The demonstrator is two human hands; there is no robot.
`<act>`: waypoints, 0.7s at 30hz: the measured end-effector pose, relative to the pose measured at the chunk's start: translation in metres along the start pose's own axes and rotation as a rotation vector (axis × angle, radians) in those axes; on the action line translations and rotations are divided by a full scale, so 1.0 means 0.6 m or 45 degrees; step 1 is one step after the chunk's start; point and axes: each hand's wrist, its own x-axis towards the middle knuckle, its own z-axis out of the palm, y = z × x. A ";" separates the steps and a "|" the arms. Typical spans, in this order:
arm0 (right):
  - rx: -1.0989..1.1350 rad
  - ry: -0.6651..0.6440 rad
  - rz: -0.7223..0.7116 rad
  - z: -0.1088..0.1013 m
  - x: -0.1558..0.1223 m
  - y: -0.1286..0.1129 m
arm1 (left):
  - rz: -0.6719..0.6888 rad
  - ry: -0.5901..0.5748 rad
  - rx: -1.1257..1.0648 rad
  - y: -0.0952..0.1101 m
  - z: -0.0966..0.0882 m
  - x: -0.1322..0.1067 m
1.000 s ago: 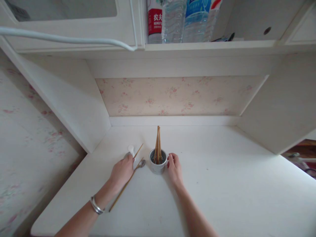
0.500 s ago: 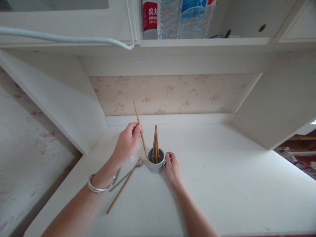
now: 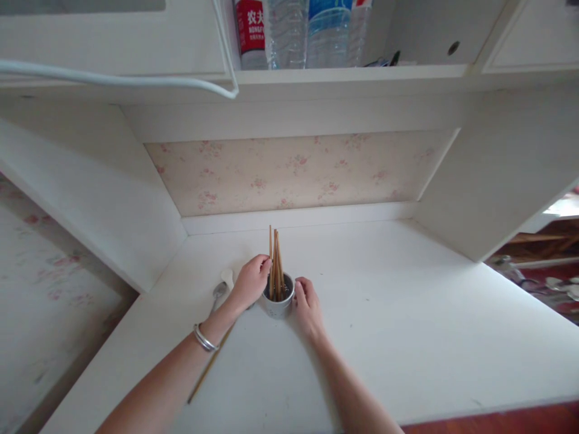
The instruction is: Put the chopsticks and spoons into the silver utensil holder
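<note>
A small grey mug (image 3: 278, 305) stands on the white desk (image 3: 384, 337) with several wooden chopsticks (image 3: 275, 259) upright in it. My left hand (image 3: 250, 282) is at the mug's left rim, fingers pinched on one chopstick that stands in the mug. My right hand (image 3: 306, 302) rests against the mug's right side, fingers curled on it. One loose chopstick (image 3: 205, 374) lies on the desk under my left forearm. A metal spoon (image 3: 218, 292) and a white spoon (image 3: 227, 276) lie left of my left hand.
The desk sits in an alcove with white side panels and a floral back wall (image 3: 294, 172). A shelf above holds water bottles (image 3: 289, 33). A white cable (image 3: 113, 78) runs across the upper left. The desk's front edge is at the lower right.
My left hand picked a chopstick off the desk, lifted it, and has lowered it into the mug among the others. My right hand has stayed on the mug.
</note>
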 end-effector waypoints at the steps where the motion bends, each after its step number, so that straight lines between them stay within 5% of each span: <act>1: 0.006 -0.033 -0.019 -0.002 -0.003 -0.005 | -0.004 -0.004 -0.007 -0.003 0.002 -0.002; 14: 0.020 -0.231 -0.147 -0.008 -0.007 -0.017 | 0.177 -0.086 -0.090 -0.011 0.000 -0.023; 21: -0.032 -0.265 -0.228 -0.009 -0.005 -0.021 | 0.072 -0.160 -0.290 -0.004 -0.002 -0.006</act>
